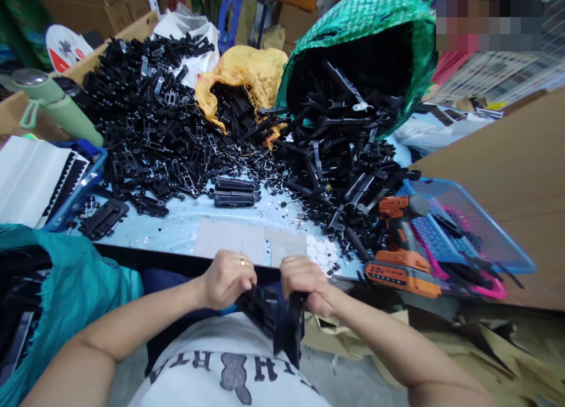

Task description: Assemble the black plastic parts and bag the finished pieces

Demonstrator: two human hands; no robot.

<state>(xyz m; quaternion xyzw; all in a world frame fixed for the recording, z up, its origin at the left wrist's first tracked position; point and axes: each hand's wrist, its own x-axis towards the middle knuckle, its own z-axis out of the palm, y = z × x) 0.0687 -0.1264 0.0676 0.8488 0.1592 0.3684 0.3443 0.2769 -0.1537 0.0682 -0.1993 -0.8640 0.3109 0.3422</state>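
Observation:
Close to my body, just below the table's front edge, my left hand (pixel 227 279) is closed on one end of a dark black plastic part (pixel 263 308). My right hand (pixel 305 282) wraps round the other side, where a longer black piece (pixel 289 333) hangs down. Whether these are one joined part or two pieces I cannot tell. Beyond the hands, pale flat sheets (pixel 232 237) lie on the blue table (pixel 172 227), with white round discs (pixel 321 251) beside them. Several black folded brackets (pixel 236 192) lie stacked behind.
Black plastic parts (pixel 145 118) are heaped at the left. A green woven sack (pixel 353 18) spills arms at the right, near a yellow sack (pixel 251 65). An orange cordless drill (pixel 401 265) and blue basket (pixel 477 218) stand right. A bottle (pixel 62 103) and teal sack (pixel 92 277) are left.

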